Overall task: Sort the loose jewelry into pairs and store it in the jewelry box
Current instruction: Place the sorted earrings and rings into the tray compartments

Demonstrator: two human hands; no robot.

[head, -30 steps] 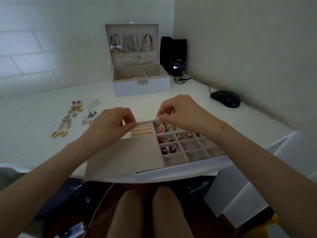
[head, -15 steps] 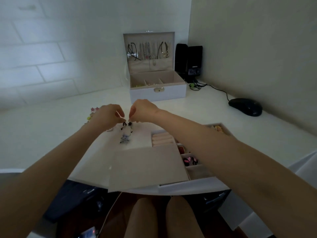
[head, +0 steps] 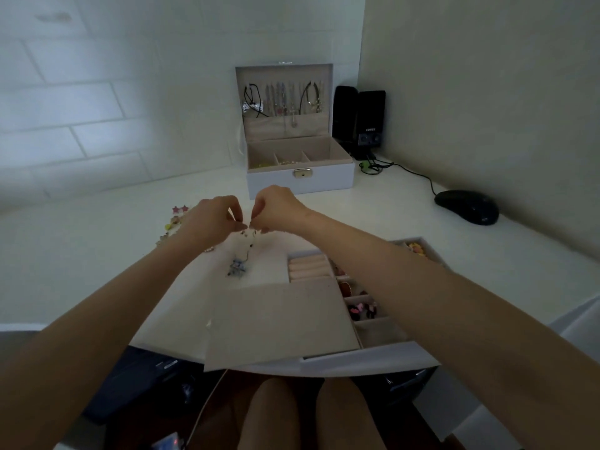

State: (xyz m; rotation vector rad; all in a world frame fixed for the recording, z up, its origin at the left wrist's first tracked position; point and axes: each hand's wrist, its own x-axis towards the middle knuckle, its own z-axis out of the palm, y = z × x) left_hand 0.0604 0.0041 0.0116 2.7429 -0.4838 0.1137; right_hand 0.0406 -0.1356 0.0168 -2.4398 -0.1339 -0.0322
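My left hand [head: 212,219] and my right hand [head: 276,207] are raised close together over the white desk, each pinching the top of a dangling earring [head: 238,266] with a dark chain and a bluish star charm at its lower end. Below my right arm lies the beige compartment tray [head: 383,326] with ring rolls and several earrings in its cells. A flat beige lid panel [head: 279,323] covers the tray's left part. The open white jewelry box [head: 300,181] stands at the back, with necklaces hanging in its lid. Loose earrings [head: 177,217] lie on the desk behind my left hand.
A black computer mouse [head: 466,206] with its cable sits at the right by the wall. Black speakers [head: 358,121] stand next to the jewelry box. The desk's front edge runs just under the tray, above my knees. Walls close the back and right.
Both hands left the tray's far rim and moved left and up, taking hold of the dangling star earring. The view has shifted left, so the tray now sits further right.
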